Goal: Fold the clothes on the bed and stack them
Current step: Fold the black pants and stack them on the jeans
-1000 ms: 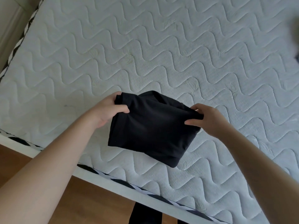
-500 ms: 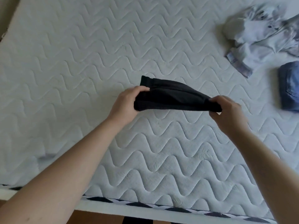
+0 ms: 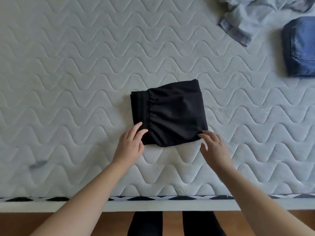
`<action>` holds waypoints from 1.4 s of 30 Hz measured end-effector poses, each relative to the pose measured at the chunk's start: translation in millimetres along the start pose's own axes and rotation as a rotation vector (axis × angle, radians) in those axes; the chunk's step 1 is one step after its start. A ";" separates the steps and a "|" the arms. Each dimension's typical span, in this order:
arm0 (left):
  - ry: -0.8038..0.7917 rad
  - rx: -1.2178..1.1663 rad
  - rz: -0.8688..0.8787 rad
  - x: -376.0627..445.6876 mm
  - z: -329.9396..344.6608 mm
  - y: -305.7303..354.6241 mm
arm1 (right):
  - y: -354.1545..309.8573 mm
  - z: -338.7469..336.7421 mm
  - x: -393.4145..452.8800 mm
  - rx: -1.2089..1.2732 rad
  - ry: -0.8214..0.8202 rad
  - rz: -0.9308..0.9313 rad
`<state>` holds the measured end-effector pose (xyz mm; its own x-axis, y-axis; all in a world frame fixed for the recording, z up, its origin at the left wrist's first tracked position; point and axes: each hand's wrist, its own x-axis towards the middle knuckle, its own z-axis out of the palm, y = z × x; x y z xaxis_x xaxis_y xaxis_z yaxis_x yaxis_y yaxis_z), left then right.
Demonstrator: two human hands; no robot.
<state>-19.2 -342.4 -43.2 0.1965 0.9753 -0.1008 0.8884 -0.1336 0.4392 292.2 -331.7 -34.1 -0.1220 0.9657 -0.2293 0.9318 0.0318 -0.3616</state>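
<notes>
I see black shorts [image 3: 170, 113] folded flat mid-mattress [image 3: 68, 82]. L hand [image 3: 130, 144] & R hand [image 3: 214, 147] both loose, fingers apart, just touching near corners. Jeans [image 3: 300, 46], grey shirt [image 3: 252, 16] far right.

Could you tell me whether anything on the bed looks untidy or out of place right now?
The pale garment at the top right lies crumpled and unfolded beside the folded jeans. The black garment is folded flat, both hands at its near corners.
</notes>
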 end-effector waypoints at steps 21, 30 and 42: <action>0.084 -0.985 -0.897 96.2 -6.7 -10.7 | -83.2 30.1 44.3 1.832 -0.103 1.028; 0.080 -0.736 -0.952 89.5 4.4 -8.6 | -66.2 32.0 41.8 1.409 -0.196 1.169; -0.113 -0.850 -1.044 101.3 -1.0 -16.3 | -14.6 17.5 44.1 0.905 0.083 0.785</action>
<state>-14.2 -241.2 -59.7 -0.3380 0.5285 -0.7787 0.1212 0.8450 0.5208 267.3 -294.1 -54.7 0.4250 0.6552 -0.6246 0.1595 -0.7334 -0.6608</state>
